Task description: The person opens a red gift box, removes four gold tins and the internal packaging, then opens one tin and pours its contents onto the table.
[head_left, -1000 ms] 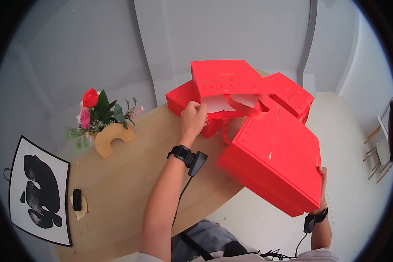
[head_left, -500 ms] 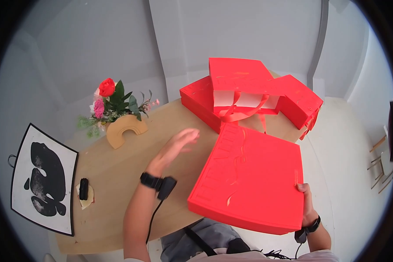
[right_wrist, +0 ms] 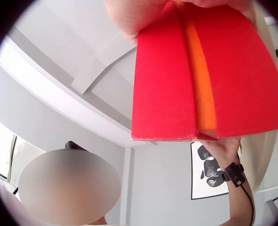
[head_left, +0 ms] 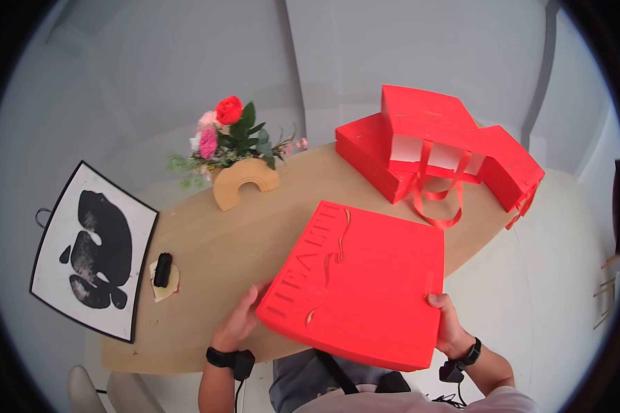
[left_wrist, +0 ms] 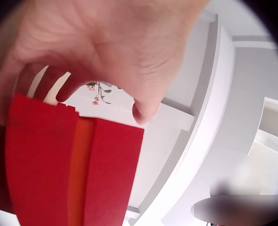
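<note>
A flat red gift box (head_left: 365,289) with raised "HEALTH" lettering and gold marks is held over the near side of the table. My right hand (head_left: 451,327) grips its right side, thumb on the lid and fingers underneath. At the box's left corner is my left hand (head_left: 238,320), its thumb raised off the lid. In the left wrist view, the fingers of that hand (left_wrist: 106,42) reach past the box's far face and the thumb stands apart from its edge. An orange band (right_wrist: 202,89) runs between lid and base in the right wrist view.
A red bag (head_left: 430,113) with ribbon handles (head_left: 444,220) lies on another red box (head_left: 365,148) at the back right, beside a further red piece (head_left: 513,162). Flowers in an arched wooden vase (head_left: 244,179), a black object (head_left: 162,270) and a framed black-and-white picture (head_left: 103,251) are leftward.
My left hand has let go of the bag's opening and come back to the box's left corner. The box, in my right hand, has moved away from the bag, toward me and left.
</note>
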